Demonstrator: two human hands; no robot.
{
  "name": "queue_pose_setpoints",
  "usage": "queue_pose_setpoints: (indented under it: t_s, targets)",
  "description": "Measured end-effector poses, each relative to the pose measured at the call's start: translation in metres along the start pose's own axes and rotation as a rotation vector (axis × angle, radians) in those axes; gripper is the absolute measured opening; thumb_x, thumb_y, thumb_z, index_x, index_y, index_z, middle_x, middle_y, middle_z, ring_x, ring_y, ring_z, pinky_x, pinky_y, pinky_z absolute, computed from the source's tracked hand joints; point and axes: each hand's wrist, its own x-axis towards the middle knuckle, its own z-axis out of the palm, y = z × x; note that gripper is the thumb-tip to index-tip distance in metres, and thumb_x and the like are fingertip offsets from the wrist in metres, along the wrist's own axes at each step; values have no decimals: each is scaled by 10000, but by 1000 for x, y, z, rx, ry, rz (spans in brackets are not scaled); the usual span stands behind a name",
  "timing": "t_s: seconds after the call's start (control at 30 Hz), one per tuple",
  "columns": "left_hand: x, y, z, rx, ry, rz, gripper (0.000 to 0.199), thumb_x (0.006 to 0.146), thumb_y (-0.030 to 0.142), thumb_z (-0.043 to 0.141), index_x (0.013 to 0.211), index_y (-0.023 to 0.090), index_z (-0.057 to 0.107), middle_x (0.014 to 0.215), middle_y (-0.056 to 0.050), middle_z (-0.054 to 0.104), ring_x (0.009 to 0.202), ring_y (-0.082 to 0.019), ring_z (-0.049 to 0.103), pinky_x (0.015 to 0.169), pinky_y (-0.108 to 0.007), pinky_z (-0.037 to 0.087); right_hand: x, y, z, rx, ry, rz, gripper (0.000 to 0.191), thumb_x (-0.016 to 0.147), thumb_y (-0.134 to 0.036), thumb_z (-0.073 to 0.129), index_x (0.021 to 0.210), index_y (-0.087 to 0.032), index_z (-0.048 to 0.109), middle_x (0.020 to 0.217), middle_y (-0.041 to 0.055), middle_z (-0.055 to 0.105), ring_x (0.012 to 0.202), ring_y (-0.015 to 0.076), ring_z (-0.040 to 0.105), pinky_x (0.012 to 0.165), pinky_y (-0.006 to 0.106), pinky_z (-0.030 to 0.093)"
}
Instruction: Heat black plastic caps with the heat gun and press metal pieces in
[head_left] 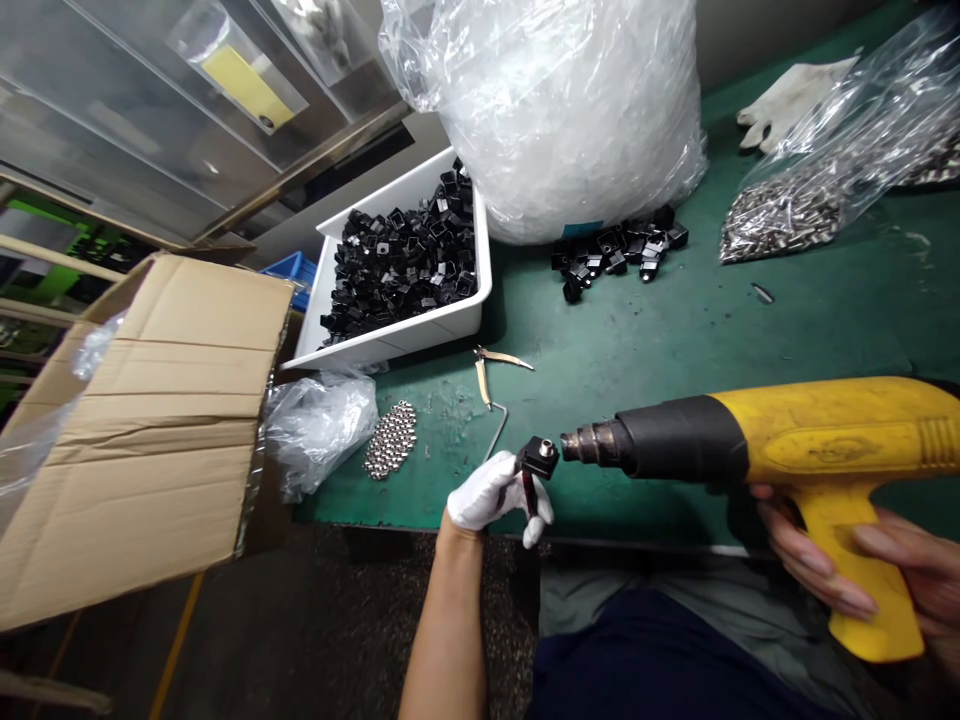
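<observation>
Black plastic fitting (534, 460) is at approx 6 o'clock in my head feed, held in the L hand (491, 495). Hand wears a white cotton glove (480, 500) & is narrow, closed round the fitting, w/ a small metal stud (547, 449) showing on top. R hand (817, 560) is bare, wrapped round the yellow grip (847, 530) of a heat gun (750, 440). Its nozzle (589, 445) points at the fitting from 3 o'clock, near but not touching. Step in hand looks like heating the fitting; I'd judge next move calls for keeping nozzle steady on it. On the green desk (697, 340), tan-handled pliers (486, 378) lie at 12 o'clock from the L hand, a white tray (375, 205) of black fittings (405, 260) at 11, loose black fittings (619, 250) at 1, steel beads (391, 440) at 9
</observation>
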Motion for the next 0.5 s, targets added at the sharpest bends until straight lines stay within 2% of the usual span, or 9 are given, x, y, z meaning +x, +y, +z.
queue_pose_setpoints:
  t_s: [0.27,0.4,0.47,0.5]
  targets:
    - [-1,4,2,51,57,-43,778,779,783,555,740,32,755,533,-152,661,420,-243,622,431,-324,469,-1,-1,-2,2,-36,4,450,838,-382,609,1252,-210,635,810,101,605,488,110,493,479,238,408]
    - [-1,6,6,72,81,-56,803,777,809,518,714,43,750,499,-135,639,404,-233,603,437,-326,464,2,-2,-2,5,-39,-5,452,839,-375,615,1260,-211,633,814,99,605,491,108,493,484,238,417]
    - [0,5,14,62,151,-19,815,814,802,466,722,40,743,506,-130,635,415,-224,599,453,-324,465,3,-2,-1,2,-42,-1,454,840,-377,619,1265,-217,631,814,96,602,494,108,492,487,241,420]
    - [1,4,19,64,222,20,803,844,782,439,749,44,740,532,-126,645,437,-218,606,473,-322,472,3,-2,-1,3,-43,1,453,840,-380,621,1264,-220,632,810,95,600,493,108,489,485,241,417]
